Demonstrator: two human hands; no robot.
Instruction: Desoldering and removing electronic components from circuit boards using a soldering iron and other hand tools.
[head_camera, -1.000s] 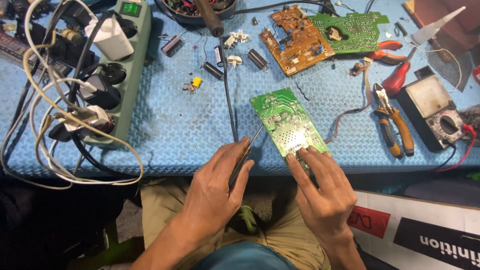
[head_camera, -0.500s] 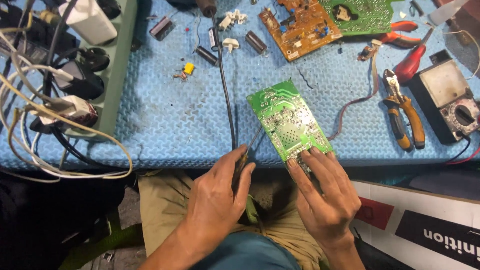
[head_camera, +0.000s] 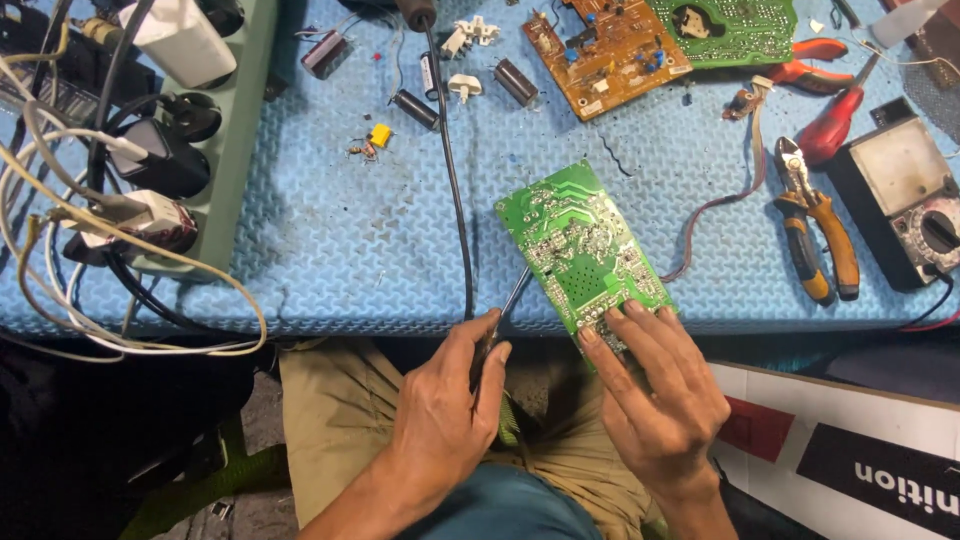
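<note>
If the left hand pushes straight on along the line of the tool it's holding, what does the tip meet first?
Most likely the green circuit board. The left hand holds a thin tool pointing up and right, its tip at the board's lower left edge. Whether it already touches is unclear. The right hand rests on the board's near end.

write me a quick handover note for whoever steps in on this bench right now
Left hand: gripping a soldering iron, tip at the near edge of the green circuit board.
Right hand: fingers pressing the board's near corner, solder side up, on the blue mat.
Pliers and meter lie to the right, loose capacitors farther back.
Done: board positioned and steadied. Left: the joint work; no finished joint can be told.
</note>
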